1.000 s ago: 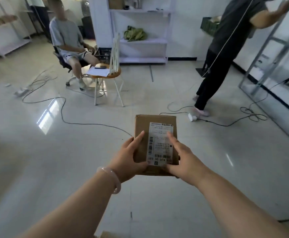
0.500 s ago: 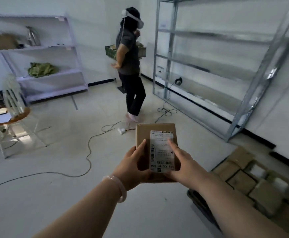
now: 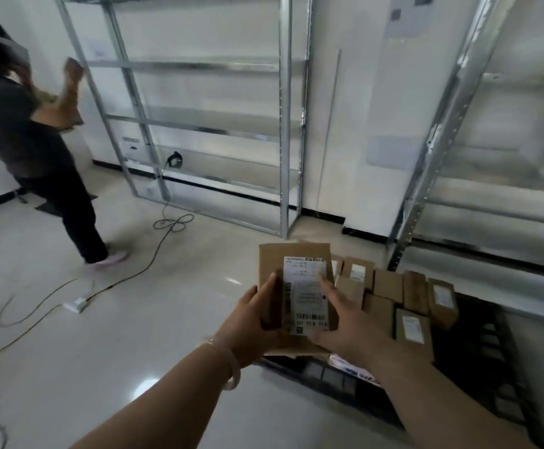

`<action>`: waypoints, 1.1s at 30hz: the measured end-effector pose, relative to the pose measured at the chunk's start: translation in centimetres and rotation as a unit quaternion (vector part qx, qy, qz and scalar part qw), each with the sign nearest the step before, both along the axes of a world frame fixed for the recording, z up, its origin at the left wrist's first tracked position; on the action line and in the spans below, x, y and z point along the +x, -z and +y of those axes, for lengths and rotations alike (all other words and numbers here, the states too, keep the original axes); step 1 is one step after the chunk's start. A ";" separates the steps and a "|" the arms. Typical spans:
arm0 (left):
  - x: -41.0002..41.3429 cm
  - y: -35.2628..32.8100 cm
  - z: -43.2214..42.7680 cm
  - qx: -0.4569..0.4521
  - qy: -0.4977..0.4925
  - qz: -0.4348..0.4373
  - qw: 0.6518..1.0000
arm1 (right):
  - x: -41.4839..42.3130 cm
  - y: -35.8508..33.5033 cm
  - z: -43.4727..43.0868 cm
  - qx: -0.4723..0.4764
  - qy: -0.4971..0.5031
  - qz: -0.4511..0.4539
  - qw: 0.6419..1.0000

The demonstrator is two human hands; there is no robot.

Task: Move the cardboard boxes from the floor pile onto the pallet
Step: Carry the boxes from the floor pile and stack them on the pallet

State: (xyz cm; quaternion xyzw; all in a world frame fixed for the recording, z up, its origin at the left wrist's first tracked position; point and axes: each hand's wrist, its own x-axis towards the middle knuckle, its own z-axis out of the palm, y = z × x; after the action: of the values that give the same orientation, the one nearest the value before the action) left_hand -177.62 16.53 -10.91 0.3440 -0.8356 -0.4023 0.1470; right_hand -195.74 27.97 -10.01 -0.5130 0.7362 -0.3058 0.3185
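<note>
One risk: released here, the flat brown cardboard box (image 3: 272, 259) with white label could overhang the near-left edge of the black plastic pallet (image 3: 497, 345), or knock the small brown boxes (image 3: 389, 285) stacked on it. The left hand (image 3: 251, 322) and right hand (image 3: 348, 325) each grip a side edge, thumbs on the labelled face. The box sits between them, above that pallet corner.
</note>
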 end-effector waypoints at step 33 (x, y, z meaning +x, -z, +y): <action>-35.5 4.6 13.9 0.025 0.352 -0.072 0.933 | -23.4 4.0 23.0 0.000 0.352 -0.048 0.935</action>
State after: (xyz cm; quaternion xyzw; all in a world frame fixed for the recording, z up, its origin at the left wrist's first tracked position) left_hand -213.12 30.45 -15.55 0.0597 -0.9012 -0.4229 -0.0732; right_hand -219.14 50.95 -13.99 -0.2059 0.8533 -0.4229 0.2251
